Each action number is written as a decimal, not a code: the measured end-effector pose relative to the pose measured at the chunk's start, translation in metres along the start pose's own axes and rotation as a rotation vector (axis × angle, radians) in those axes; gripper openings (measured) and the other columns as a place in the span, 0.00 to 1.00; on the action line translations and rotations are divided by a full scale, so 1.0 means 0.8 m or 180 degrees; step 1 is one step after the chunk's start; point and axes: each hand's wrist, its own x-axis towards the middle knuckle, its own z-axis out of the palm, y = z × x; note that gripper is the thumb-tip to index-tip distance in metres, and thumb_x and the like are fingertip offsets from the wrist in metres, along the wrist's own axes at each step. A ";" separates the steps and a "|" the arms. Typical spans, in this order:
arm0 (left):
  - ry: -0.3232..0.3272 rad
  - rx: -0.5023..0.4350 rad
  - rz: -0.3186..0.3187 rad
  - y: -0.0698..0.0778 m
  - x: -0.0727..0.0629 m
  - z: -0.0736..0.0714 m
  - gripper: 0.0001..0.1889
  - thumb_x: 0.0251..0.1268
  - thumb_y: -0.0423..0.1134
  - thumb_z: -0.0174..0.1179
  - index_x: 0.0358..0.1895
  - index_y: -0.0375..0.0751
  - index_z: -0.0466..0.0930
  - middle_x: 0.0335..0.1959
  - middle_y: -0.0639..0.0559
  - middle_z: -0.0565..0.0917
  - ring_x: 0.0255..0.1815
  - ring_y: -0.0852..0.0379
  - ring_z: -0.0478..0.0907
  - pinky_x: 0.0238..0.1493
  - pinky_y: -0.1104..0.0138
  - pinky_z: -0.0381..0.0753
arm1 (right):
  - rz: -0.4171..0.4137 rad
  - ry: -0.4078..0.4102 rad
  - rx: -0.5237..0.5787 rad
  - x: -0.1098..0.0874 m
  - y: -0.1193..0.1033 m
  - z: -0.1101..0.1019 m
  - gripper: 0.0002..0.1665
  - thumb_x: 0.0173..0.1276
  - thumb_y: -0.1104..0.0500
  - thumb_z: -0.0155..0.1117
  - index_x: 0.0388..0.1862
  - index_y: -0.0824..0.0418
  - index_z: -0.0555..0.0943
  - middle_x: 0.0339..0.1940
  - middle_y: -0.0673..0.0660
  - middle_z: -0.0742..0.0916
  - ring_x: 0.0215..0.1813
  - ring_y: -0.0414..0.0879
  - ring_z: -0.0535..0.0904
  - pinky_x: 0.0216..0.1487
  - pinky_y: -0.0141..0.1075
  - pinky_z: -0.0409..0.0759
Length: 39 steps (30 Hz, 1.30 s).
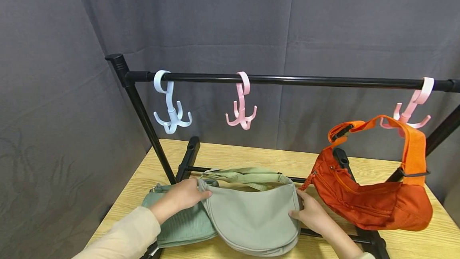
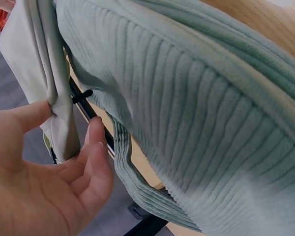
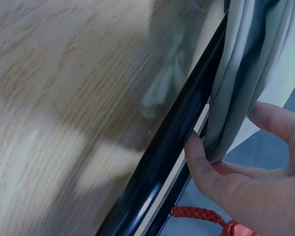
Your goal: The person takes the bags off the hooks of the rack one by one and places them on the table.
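Note:
A pale grey-green shoulder bag (image 1: 255, 215) with a light green strap (image 1: 248, 176) is held upright between both hands. My left hand (image 1: 185, 193) pinches its upper left corner; in the left wrist view the thumb and fingers (image 2: 96, 162) are on either side of the fabric. At the opposite side my right hand (image 1: 312, 213) grips the bag's edge, its thumb in front. The right wrist view has the folded side of the bag (image 3: 236, 83) between thumb and fingers. Behind my left hand lies a green corduroy bag (image 1: 187, 225), partly covered by the held one.
A black rack bar (image 1: 287, 80) carries a light blue hook (image 1: 172, 111) and a pink hook (image 1: 241, 109). From another pink hook (image 1: 409, 111) at right hangs an orange bag (image 1: 377, 203), close to my right hand. The rack's lower bars cross the wooden table (image 1: 223, 153).

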 end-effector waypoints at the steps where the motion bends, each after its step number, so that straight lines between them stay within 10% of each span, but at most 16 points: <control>1: -0.0003 0.0013 -0.0003 0.000 0.000 0.001 0.29 0.68 0.53 0.61 0.53 0.25 0.75 0.31 0.46 0.78 0.22 0.54 0.70 0.24 0.62 0.67 | 0.0012 -0.0008 0.0001 0.000 0.000 0.000 0.46 0.60 0.68 0.71 0.70 0.84 0.57 0.64 0.82 0.69 0.61 0.73 0.72 0.54 0.55 0.79; 8: 0.0079 0.0045 0.0018 -0.004 0.003 0.005 0.20 0.68 0.52 0.62 0.38 0.35 0.77 0.21 0.49 0.71 0.16 0.57 0.63 0.20 0.65 0.62 | 0.0014 -0.0025 0.0039 0.001 0.003 0.001 0.45 0.60 0.68 0.71 0.69 0.83 0.59 0.64 0.82 0.70 0.59 0.73 0.74 0.51 0.53 0.81; 22: 0.0183 0.0081 0.0112 -0.007 0.002 -0.004 0.27 0.70 0.50 0.61 0.60 0.30 0.78 0.46 0.44 0.86 0.32 0.52 0.82 0.39 0.53 0.81 | -0.0114 0.0049 0.0093 -0.009 0.012 -0.005 0.33 0.70 0.60 0.64 0.65 0.80 0.69 0.62 0.77 0.76 0.60 0.71 0.74 0.55 0.57 0.77; 32: 0.0570 0.0582 0.0641 0.012 -0.008 -0.005 0.15 0.69 0.41 0.62 0.52 0.37 0.83 0.28 0.53 0.83 0.20 0.61 0.74 0.25 0.62 0.76 | -0.0076 -0.0082 0.0149 -0.021 0.011 -0.016 0.29 0.73 0.56 0.61 0.64 0.76 0.73 0.61 0.73 0.78 0.59 0.68 0.76 0.53 0.54 0.79; 39: 0.0753 0.0617 0.1018 0.024 -0.008 0.002 0.10 0.70 0.39 0.61 0.49 0.40 0.85 0.34 0.53 0.84 0.25 0.62 0.77 0.24 0.65 0.74 | -0.0066 -0.0102 0.0248 -0.033 0.013 -0.021 0.29 0.74 0.54 0.61 0.64 0.74 0.74 0.59 0.70 0.80 0.56 0.62 0.79 0.49 0.50 0.81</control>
